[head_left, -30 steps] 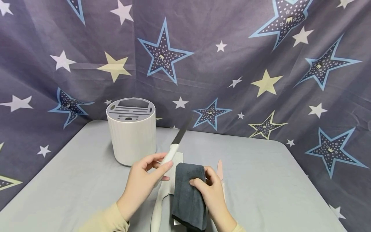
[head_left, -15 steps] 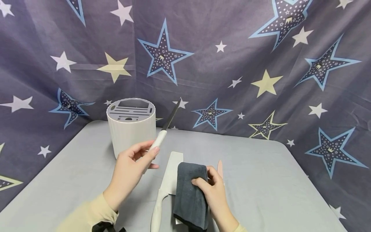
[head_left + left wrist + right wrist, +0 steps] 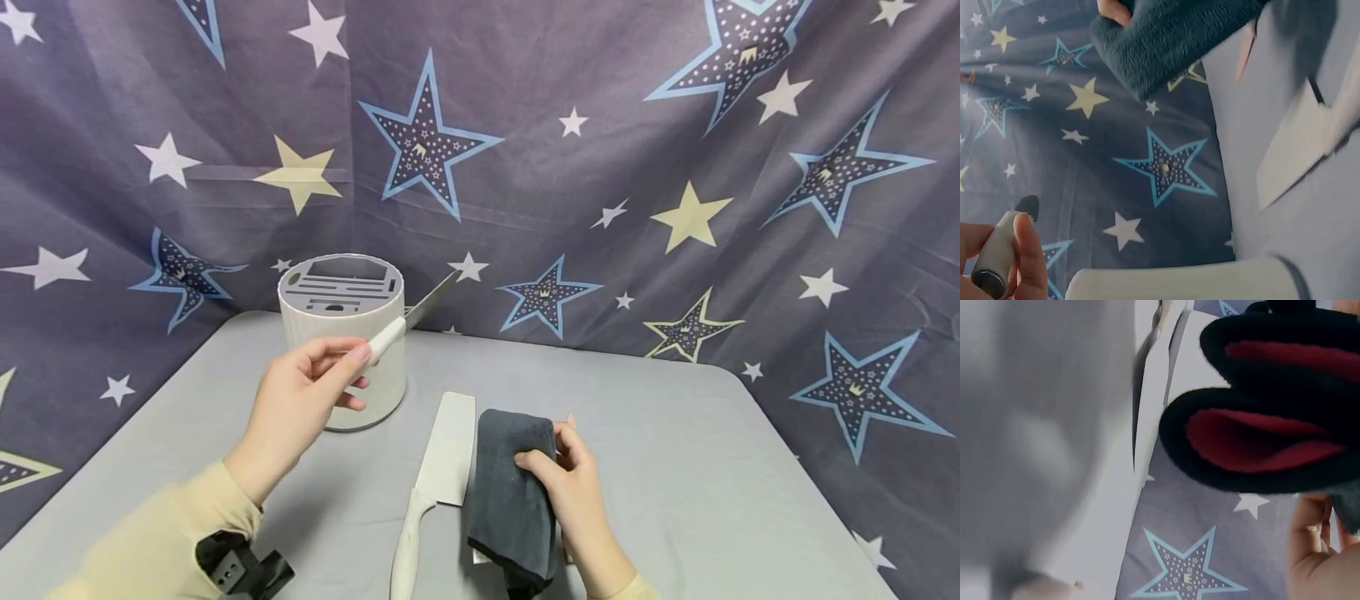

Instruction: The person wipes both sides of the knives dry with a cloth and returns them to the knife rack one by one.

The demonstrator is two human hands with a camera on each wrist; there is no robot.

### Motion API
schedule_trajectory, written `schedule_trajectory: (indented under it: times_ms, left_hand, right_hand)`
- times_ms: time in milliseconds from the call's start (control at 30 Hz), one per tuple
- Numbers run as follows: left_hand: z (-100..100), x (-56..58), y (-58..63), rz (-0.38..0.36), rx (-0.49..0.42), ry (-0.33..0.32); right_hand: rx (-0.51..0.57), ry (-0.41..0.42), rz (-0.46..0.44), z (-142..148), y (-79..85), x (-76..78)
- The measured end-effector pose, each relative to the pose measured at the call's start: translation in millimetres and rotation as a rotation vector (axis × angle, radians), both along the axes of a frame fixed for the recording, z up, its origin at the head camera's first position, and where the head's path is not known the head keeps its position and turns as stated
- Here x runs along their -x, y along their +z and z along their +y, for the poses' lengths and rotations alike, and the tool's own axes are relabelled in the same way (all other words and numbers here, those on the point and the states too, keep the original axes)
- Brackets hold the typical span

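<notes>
My left hand [image 3: 300, 404] pinches the white handle of a knife [image 3: 387, 340], its dark blade pointing up and to the right. The knife overlaps the right side of a white ribbed knife block [image 3: 345, 392] in the head view. That handle [image 3: 997, 250] shows between my fingers in the left wrist view. With my right hand [image 3: 581, 496] I grip a folded dark grey cloth [image 3: 513, 492], thumb on its front. The cloth's black-edged folds [image 3: 1210, 400] show red inside in the right wrist view. A white cleaver [image 3: 446, 450] lies left of the cloth.
The knife block's slotted grey top [image 3: 341, 287] faces up. A pink blade [image 3: 1246, 53] lies on the table beyond the cloth, mostly hidden in the head view. A white edge [image 3: 480, 557] peeks out below the cloth. Behind the grey table [image 3: 735, 483] hangs a star-patterned curtain [image 3: 510, 208].
My left hand has carried the knife left and up to the knife block, the blade tilting lower. The cleaver is uncovered. My right hand and the cloth have shifted slightly right.
</notes>
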State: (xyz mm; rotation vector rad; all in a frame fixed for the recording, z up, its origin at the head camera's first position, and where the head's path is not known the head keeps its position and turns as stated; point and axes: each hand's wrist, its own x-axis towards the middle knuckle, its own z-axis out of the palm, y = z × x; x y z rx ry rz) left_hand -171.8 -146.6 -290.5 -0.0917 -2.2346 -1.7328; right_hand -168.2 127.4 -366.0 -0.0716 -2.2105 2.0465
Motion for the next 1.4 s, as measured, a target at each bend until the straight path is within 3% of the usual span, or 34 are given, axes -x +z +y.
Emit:
schedule_trajectory:
  times_ms: [267,633,800,967,1233,1400]
  left_hand:
    - [-15,3.7,15.1,0.076,0.135,0.036]
    - [-35,14.6,45.3,0.199,0.190,0.105]
    - [-45,18.4,61.9,0.167,0.202,0.115]
    - [-50,18.8,73.2,0.118,0.269,0.195]
    - [-57,18.4,81.2,0.135,0.418,0.304]
    - [-62,21.5,84.2,0.185,0.433,0.335]
  right_hand:
    - [-0.045,-0.032,0.024,18,8.5,6.3]
    - [-0.049,-0.056,0.009,37,12.2,9.2]
    - [-0.022,-0.085,0.009,44,16.4,10.1]
    - [-0.017,-0.106,0.005,49,19.5,10.7]
    - [-0.021,-0.133,-0.026,52,17.3,10.6]
    - [-0.019,-0.148,-0.030,54,17.4,10.0]
